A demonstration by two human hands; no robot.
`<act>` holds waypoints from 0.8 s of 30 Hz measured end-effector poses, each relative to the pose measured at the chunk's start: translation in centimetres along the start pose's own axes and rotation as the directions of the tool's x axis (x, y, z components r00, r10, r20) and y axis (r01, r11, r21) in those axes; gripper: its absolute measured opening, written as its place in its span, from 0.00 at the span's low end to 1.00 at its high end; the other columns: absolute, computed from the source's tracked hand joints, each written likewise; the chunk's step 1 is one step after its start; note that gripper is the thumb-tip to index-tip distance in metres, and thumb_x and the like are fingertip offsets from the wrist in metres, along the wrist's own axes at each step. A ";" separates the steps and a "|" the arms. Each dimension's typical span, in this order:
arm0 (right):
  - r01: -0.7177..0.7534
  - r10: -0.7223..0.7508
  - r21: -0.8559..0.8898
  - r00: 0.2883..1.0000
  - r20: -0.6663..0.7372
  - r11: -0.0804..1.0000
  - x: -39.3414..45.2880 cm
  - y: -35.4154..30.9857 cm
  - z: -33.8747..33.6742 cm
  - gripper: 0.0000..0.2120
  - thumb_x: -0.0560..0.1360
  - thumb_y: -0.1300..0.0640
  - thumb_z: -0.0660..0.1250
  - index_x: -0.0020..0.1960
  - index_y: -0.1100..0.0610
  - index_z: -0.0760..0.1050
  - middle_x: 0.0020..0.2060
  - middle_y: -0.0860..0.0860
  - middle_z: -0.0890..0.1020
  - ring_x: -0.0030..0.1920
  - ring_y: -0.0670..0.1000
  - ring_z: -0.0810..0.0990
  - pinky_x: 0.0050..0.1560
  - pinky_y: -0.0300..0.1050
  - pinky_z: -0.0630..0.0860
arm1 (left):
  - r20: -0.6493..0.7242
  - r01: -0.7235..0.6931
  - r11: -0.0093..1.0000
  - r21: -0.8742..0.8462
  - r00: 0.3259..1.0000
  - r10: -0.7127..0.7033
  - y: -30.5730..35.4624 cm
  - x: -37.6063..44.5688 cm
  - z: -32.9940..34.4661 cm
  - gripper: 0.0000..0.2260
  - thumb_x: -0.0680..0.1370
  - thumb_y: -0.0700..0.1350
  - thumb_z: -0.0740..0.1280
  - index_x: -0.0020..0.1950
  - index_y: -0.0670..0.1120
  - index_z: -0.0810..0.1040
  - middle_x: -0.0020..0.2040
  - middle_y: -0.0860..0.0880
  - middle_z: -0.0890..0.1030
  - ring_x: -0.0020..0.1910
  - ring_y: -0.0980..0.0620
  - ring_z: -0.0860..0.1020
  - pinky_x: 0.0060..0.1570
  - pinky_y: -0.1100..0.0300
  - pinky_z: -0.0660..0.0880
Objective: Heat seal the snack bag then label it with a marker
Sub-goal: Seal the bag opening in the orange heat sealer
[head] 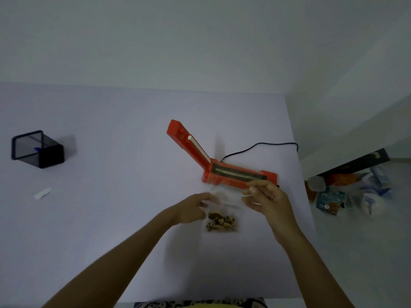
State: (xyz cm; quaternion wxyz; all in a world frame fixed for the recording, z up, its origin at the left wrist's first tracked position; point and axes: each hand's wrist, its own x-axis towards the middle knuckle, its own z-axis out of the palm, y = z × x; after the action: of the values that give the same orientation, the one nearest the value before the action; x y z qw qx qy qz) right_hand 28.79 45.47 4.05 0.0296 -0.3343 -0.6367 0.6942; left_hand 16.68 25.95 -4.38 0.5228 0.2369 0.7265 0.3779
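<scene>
We hold the clear plastic snack bag with brown nut-like pieces at its bottom (221, 221) between both hands, just in front of the orange hinged heat sealer (239, 174) on the pale lilac table (111, 130). Our left hand (192, 207) pinches the bag's left upper edge with closed fingers; our right hand (266, 196) pinches the right upper edge, thumb against forefinger. The film is so transparent and the light so dim that we can only guess where the open mouth ends; it seems to reach the near edge of the sealer's base.

What the coming move turns on is alignment. The sealer's lid stands raised, up and to the left, and the dark sealing strip on the base runs left to right, tilted slightly down toward the right. The bag's mouth lies roughly parallel to that strip and just short of it, farther from us than the hands. We judge the mouth must go forward onto the strip, flat. Our right hand is the nearer one, almost touching the base; the raised lid is nearer our left.

The marker probably sits in the black mesh pen holder (37, 148), well apart at far left.
</scene>
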 end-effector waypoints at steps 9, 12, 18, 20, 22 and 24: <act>0.082 -0.081 -0.101 0.997 0.018 0.992 1.9 -0.4 3.7 0.08 0.73 0.63 0.70 0.46 0.51 0.83 0.43 0.44 0.86 0.47 0.41 0.82 0.50 0.36 0.77 | -0.079 -0.008 0.992 -0.127 0.997 -0.002 -1.2 -4.4 -1.2 0.04 0.77 0.39 0.67 0.49 0.41 0.79 0.50 0.48 0.84 0.48 0.56 0.81 0.47 0.68 0.75; 0.066 -0.047 -0.115 0.986 0.158 0.991 2.2 0.0 6.6 0.10 0.72 0.65 0.70 0.47 0.51 0.84 0.43 0.44 0.86 0.48 0.41 0.82 0.51 0.34 0.78 | -0.118 0.021 0.981 -0.191 0.992 -0.044 -3.7 -7.1 -2.6 0.02 0.77 0.39 0.67 0.48 0.43 0.79 0.49 0.47 0.84 0.44 0.58 0.80 0.41 0.71 0.73; -0.019 0.039 -0.107 0.981 0.188 0.994 3.0 2.1 15.9 0.09 0.73 0.66 0.70 0.46 0.52 0.83 0.42 0.46 0.85 0.45 0.43 0.81 0.51 0.38 0.78 | -0.290 0.088 0.960 -0.264 0.943 -0.166 -10.2 -12.0 -5.6 0.02 0.75 0.42 0.69 0.45 0.45 0.81 0.45 0.43 0.84 0.41 0.50 0.80 0.42 0.54 0.76; -0.045 0.062 -0.106 0.985 0.162 0.993 3.9 3.1 19.2 0.09 0.73 0.65 0.70 0.48 0.53 0.82 0.42 0.47 0.84 0.45 0.45 0.80 0.52 0.42 0.77 | -0.356 0.118 0.972 -0.204 0.916 -0.186 -12.0 -12.6 -7.1 0.01 0.75 0.43 0.70 0.44 0.48 0.81 0.43 0.46 0.84 0.41 0.50 0.80 0.43 0.55 0.77; -0.062 0.075 -0.111 0.990 0.118 0.992 5.1 4.0 21.9 0.09 0.73 0.65 0.70 0.50 0.54 0.82 0.41 0.49 0.83 0.44 0.48 0.79 0.50 0.44 0.77 | -0.403 0.154 0.975 -0.162 0.891 -0.208 -13.6 -12.7 -8.5 0.01 0.74 0.44 0.70 0.44 0.48 0.80 0.44 0.47 0.83 0.43 0.51 0.80 0.45 0.57 0.77; -0.071 0.080 -0.135 0.994 0.068 0.988 6.3 4.8 24.2 0.09 0.72 0.65 0.71 0.49 0.55 0.82 0.40 0.50 0.82 0.45 0.49 0.78 0.48 0.43 0.76 | -0.440 0.183 0.977 -0.107 0.873 -0.211 -15.0 -12.8 -9.8 0.07 0.73 0.45 0.71 0.49 0.46 0.79 0.45 0.47 0.82 0.45 0.50 0.79 0.45 0.61 0.76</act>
State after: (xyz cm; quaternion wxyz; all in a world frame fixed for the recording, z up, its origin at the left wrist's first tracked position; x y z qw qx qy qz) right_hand 13.66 26.61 -3.81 -0.0425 -0.3336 -0.6690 0.6628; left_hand 12.57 4.53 -7.27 0.3839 0.0517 0.8356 0.3895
